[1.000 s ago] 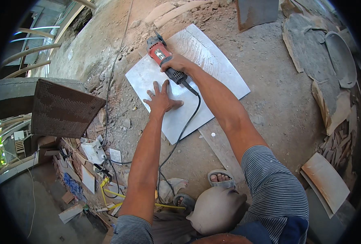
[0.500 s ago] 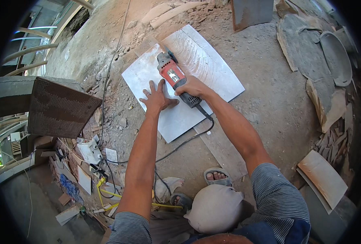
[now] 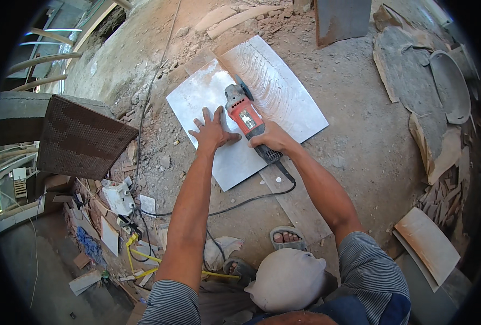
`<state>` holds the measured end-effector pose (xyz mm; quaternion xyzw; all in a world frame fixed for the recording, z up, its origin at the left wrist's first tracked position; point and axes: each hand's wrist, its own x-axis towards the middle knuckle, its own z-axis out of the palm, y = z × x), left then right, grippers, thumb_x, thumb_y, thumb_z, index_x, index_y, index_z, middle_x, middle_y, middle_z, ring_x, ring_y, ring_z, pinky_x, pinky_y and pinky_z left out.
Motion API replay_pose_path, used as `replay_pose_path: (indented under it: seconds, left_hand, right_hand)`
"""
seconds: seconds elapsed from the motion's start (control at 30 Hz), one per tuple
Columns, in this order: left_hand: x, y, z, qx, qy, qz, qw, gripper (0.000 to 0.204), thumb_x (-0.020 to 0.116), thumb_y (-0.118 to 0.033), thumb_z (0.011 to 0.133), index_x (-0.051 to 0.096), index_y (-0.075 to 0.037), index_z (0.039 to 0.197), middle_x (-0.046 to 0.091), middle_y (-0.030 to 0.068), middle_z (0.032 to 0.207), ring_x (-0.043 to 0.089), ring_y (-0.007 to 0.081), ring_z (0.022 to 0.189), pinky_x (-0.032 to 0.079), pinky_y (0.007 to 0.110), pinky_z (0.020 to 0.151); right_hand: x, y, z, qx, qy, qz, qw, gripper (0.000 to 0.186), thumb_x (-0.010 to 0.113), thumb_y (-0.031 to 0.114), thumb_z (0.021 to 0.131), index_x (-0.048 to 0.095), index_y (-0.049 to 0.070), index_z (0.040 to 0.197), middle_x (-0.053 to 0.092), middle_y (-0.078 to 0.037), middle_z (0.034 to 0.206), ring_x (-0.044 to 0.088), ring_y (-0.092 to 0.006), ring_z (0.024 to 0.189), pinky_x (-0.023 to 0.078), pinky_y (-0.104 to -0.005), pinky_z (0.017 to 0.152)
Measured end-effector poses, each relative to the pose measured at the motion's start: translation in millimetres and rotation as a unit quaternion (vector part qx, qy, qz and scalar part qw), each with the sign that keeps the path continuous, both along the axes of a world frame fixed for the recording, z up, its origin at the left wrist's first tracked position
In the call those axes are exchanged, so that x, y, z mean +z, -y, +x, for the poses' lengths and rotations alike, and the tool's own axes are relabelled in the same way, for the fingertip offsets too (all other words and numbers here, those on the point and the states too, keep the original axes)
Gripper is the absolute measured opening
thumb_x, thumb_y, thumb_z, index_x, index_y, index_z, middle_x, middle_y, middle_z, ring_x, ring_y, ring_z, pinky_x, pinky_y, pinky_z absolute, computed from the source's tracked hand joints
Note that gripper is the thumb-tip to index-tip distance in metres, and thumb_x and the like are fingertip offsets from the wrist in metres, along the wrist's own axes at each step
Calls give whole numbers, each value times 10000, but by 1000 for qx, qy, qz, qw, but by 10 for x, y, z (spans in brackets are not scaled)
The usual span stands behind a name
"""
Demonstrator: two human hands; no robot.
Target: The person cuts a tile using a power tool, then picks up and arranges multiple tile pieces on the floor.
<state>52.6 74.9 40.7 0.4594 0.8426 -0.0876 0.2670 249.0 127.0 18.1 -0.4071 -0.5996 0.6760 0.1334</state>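
A red and black angle grinder [image 3: 246, 117] is gripped by my right hand [image 3: 271, 136], its fingers wrapped round the rear of the body. The grinder's disc [image 3: 244, 88] is beside a cut line that runs down a large pale tile [image 3: 197, 95] on the ground. Right of that line, the tile is covered with dusty, wavy streaks. My left hand [image 3: 214, 130] lies spread on the tile, just left of the grinder. From the tool's rear end a black cord [image 3: 251, 202] curves back toward the left. Whether the disc touches the tile is unclear.
A white power box with plugs [image 3: 119, 198] sits at the left among tile scraps and a yellow metal frame [image 3: 137, 260]. A brown textured panel [image 3: 83, 136] leans nearby. Curved tile pieces [image 3: 427, 246] lie at the right. My sandalled foot [image 3: 288, 237] is behind the tile.
My right hand has drawn the grinder back toward me and to the right along the tile. My left hand stays spread on the tile. The whole view has shifted slightly.
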Motion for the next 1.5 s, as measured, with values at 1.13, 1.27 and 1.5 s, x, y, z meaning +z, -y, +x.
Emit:
replay_pose_path:
  seconds: [1.13,1.27,1.5]
  left_hand:
    - [-37,20,-13,5,4,9,1000,1195,829,-588,521,219,-314,1511,73,169,1594,138,558,1391,161,732,1055]
    - [-28,47,-58,7,4,10,1000,1187,832,-579,526,227,-303,1509,73,180,1591,131,568,1387,156,739,1050]
    - [-32,20,-36,5,-6,-3,1000,1215,817,-616,515,190,-324,1514,55,144,1600,145,550,1392,192,730,1046]
  right_hand:
    - [199,232,282,31,7,11,999,937,773,162,597,346,-54,1403,600,-123,1052,568,-191,907,462,-289,850]
    - [337,409,430,56,81,-29,995,667,780,227,577,544,-39,1140,622,-138,999,585,-244,916,460,-316,844]
    - [123,275,306,30,23,-28,999,668,784,208,585,539,-51,1149,624,-142,990,599,-235,887,470,-316,826]
